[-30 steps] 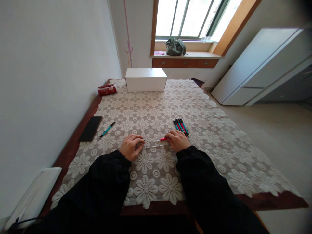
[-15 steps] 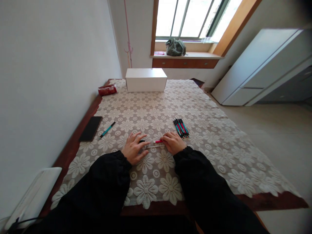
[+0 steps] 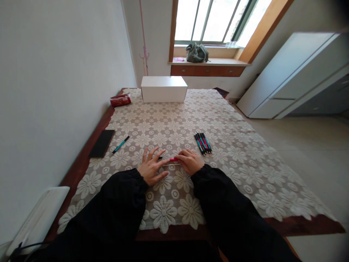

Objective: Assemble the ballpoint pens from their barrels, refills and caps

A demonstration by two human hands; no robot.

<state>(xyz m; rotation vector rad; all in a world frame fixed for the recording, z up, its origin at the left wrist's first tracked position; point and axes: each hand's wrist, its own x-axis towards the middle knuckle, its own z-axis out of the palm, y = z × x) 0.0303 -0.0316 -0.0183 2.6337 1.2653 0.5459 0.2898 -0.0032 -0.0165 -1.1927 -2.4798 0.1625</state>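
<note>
Left hand (image 3: 151,168) now splayed flat, empty, black piece just past its fingertips. Right hand (image 3: 190,161) pinching red pen (image 3: 173,159), shifted toward left; refill (image 3: 172,164) lying between hands. Parts closing together.

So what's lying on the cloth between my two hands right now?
In the head view, a red pen piece and a thin white refill lie between the left hand and right hand, on the lace tablecloth.
</note>
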